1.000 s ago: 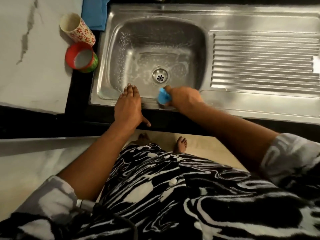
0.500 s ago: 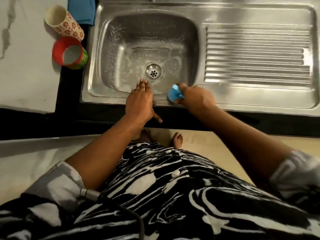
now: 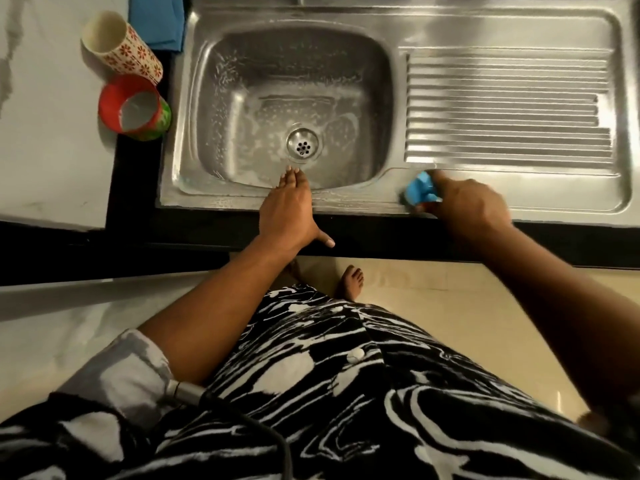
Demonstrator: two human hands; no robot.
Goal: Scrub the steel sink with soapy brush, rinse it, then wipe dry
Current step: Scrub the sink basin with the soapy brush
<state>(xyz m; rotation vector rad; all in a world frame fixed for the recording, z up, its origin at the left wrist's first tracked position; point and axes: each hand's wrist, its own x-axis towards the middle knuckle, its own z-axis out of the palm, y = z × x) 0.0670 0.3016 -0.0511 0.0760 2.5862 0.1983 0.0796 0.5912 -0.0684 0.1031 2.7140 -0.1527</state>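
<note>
I see a floral cup (image 3: 121, 46) on the white tabletop (image 3: 52, 150), red cup (image 3: 154, 128) just beside it, beige floor (image 3: 433, 299) below.

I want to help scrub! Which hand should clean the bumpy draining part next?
Probably right. The right hand grips the blue brush just below the ribbed drainboard; the left hand rests flat on the sink rim, holding nothing.

Brushed, soap-filmed steel sink (image 3: 450, 26), ribbed drainboard (image 3: 505, 109), glossy blue plastic brush (image 3: 419, 191), polished marble counter (image 3: 45, 133).
</note>
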